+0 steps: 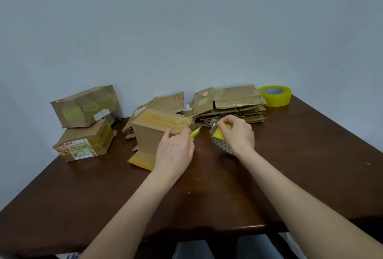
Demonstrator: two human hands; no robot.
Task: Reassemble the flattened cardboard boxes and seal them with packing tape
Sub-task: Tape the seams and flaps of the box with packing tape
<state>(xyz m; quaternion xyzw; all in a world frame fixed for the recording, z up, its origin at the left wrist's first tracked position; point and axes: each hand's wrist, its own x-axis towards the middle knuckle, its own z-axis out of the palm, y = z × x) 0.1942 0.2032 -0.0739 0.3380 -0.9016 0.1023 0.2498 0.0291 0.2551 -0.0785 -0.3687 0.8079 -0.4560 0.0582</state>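
An assembled cardboard box point(153, 132) with yellowed tape along its top stands at the table's middle. My left hand point(176, 150) rests against its right side and grips a small yellow cutter point(195, 133), blade pointing up and right. My right hand point(238, 134) holds a yellow tape roll point(219, 136) just right of the box, fingers pinching at the tape's loose end. Behind them lies a stack of flattened boxes point(232, 105).
Two taped boxes are stacked at the left, the upper box point(85, 106) on the lower box point(85, 142). A second yellow tape roll point(276, 95) sits at the back right. The dark wooden table point(310, 165) meets a pale wall behind.
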